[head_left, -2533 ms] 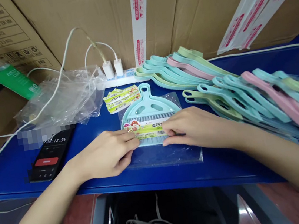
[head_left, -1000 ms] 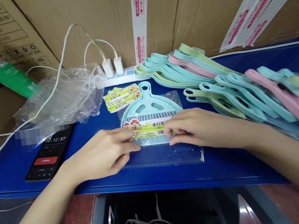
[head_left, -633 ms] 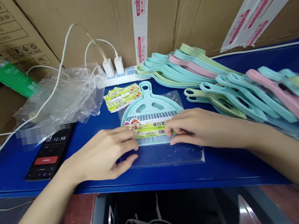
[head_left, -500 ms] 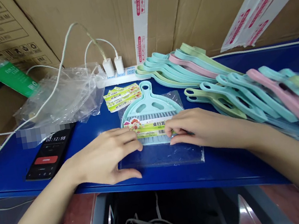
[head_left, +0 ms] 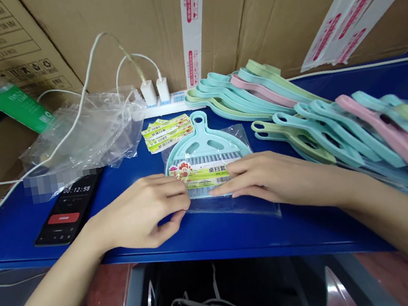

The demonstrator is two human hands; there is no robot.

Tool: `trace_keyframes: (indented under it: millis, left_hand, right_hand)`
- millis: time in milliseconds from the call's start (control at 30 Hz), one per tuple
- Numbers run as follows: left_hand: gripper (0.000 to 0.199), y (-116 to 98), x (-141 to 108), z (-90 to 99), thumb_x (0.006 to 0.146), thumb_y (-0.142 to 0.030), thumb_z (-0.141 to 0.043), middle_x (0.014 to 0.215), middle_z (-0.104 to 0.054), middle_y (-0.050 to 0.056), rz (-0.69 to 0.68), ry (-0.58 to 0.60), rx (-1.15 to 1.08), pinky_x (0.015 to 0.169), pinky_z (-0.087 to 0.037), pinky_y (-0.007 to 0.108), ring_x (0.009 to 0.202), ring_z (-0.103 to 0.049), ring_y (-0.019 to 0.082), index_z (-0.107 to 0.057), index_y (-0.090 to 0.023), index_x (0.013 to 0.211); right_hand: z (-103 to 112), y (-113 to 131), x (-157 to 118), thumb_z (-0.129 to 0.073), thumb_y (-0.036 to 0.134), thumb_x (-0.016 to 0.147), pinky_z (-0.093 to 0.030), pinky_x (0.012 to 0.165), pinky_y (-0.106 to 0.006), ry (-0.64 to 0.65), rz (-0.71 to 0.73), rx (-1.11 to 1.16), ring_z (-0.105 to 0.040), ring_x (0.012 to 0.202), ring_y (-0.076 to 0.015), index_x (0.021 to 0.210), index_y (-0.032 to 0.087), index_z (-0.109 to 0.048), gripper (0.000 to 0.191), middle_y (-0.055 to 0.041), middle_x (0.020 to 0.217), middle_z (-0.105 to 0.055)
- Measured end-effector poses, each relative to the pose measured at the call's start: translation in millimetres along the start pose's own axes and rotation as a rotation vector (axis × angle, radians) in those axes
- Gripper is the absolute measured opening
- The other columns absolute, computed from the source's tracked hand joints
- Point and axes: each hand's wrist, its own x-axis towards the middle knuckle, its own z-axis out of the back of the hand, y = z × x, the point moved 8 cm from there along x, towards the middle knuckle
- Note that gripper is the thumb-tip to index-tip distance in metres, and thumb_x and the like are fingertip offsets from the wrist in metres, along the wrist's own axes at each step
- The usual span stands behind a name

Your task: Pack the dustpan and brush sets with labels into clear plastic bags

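A light-blue dustpan [head_left: 203,131] lies in a clear plastic bag [head_left: 251,209] in front of me, its handle pointing away. Grey-blue brush bristles [head_left: 202,192] show in the pan, and a yellow-green printed label card [head_left: 207,175] lies across them. At the bag's lower left side my left hand [head_left: 153,209] is closed, thumb against fingers, pinching the bag's edge. My right hand [head_left: 257,178] rests over the right end of the card with its index finger stretched along the bristles; it grips nothing that I can see.
More label cards [head_left: 166,133] lie behind the dustpan. Pastel dustpans [head_left: 256,91] and hand brushes [head_left: 323,130] are piled on the right. To the left are clear bags [head_left: 85,127], a phone [head_left: 67,209], a bottle [head_left: 18,104] and cables. A power strip [head_left: 166,106] stands by the cardboard boxes [head_left: 139,24].
My left thumb has closed against the fingers, and the bag's lower left edge has drawn up toward that hand. The right fingers have straightened, the index reaching left over the bristles.
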Motion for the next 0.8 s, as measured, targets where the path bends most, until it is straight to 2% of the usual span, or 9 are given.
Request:
trace_keyframes:
  millis: [100, 267, 400, 533, 667, 800]
  left_hand:
    - [0.023, 1.1, 0.2, 2.6, 0.094, -0.017, -0.042, 0.074, -0.061, 0.002, 0.015, -0.017, 0.022, 0.067, -0.045, 0.029, 0.067, -0.053, 0.015, -0.058, -0.019, 0.077]
    - [0.008, 2.6, -0.7, 1.4, 0.091, -0.022, -0.052, 0.083, -0.065, 0.003, 0.035, -0.010, 0.063, 0.076, -0.049, 0.031, 0.075, -0.057, 0.017, -0.059, -0.019, 0.089]
    - [0.008, 3.1, -2.8, -1.5, 0.088, -0.018, -0.052, 0.088, -0.066, 0.003, 0.023, 0.029, 0.031, 0.078, -0.049, 0.031, 0.081, -0.060, 0.018, -0.060, -0.020, 0.085]
    - [0.013, 6.6, -3.4, -0.2, 0.091, -0.017, -0.050, 0.090, -0.066, 0.003, 0.025, 0.018, -0.018, 0.075, -0.048, 0.028, 0.083, -0.062, 0.016, -0.061, -0.020, 0.083]
    - [0.022, 10.9, -1.8, 2.9, 0.096, -0.017, -0.045, 0.081, -0.064, 0.001, 0.047, -0.020, -0.048, 0.068, -0.046, 0.025, 0.074, -0.060, 0.013, -0.061, -0.019, 0.081]
    - [0.022, 15.9, -1.5, 6.4, 0.096, -0.017, -0.042, 0.075, -0.062, 0.000, 0.101, -0.068, -0.018, 0.060, -0.042, 0.024, 0.063, -0.056, 0.011, -0.057, -0.018, 0.080]
  right_hand:
    - [1.3, 2.2, -0.3, -0.039, 0.018, 0.101, -0.043, 0.063, -0.025, -0.004, 0.030, -0.034, -0.061, 0.074, -0.0151, 0.118, 0.025, -0.073, 0.039, -0.0051, 0.087, -0.068]
    - [-0.2, 2.3, -0.1, -0.040, 0.012, 0.097, -0.040, 0.062, -0.024, 0.030, 0.019, -0.061, -0.056, 0.071, -0.0141, 0.119, 0.029, -0.072, 0.042, -0.0029, 0.082, -0.064]
    - [-0.7, 3.2, -0.1, -0.039, 0.009, 0.095, -0.038, 0.061, -0.025, 0.043, 0.021, -0.079, -0.054, 0.069, -0.0146, 0.121, 0.030, -0.071, 0.046, -0.0025, 0.080, -0.063]
    - [-1.7, 4.3, -0.3, -0.039, 0.006, 0.094, -0.036, 0.060, -0.026, 0.055, 0.032, -0.083, -0.053, 0.071, -0.0150, 0.123, 0.029, -0.071, 0.049, -0.0029, 0.082, -0.063]
    - [1.7, 7.0, -0.7, -0.039, 0.013, 0.097, -0.035, 0.059, -0.026, 0.056, 0.009, -0.040, -0.053, 0.069, -0.0147, 0.120, 0.027, -0.072, 0.043, -0.0024, 0.077, -0.061]
    - [10.0, 10.5, -4.4, -0.037, 0.023, 0.100, -0.042, 0.070, -0.029, 0.044, -0.026, 0.054, -0.061, 0.079, -0.0172, 0.115, 0.020, -0.073, 0.039, -0.0051, 0.083, -0.067]
